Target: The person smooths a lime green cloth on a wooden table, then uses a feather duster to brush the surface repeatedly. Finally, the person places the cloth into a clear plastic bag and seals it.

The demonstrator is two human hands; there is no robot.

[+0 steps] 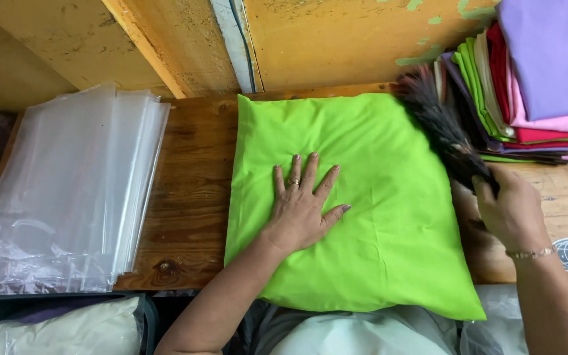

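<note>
A bright green square cushion [389, 197] lies flat on a wooden table [192, 190]. My left hand [304, 204] rests palm down on the cushion's middle, fingers spread, a ring on one finger. My right hand [511, 207] is at the cushion's right edge, closed around the handle of a dark bristled brush [438, 125]. The brush's bristles reach up over the cushion's far right corner and look blurred. A thin bracelet sits on my right wrist.
A stack of clear plastic bags [67, 190] lies on the table's left side. Folded fabrics in purple, pink, red and green [534, 85] are piled at the back right. A yellow worn wall [336, 39] stands behind. Bagged pale cushions [54, 329] sit below the table's front edge.
</note>
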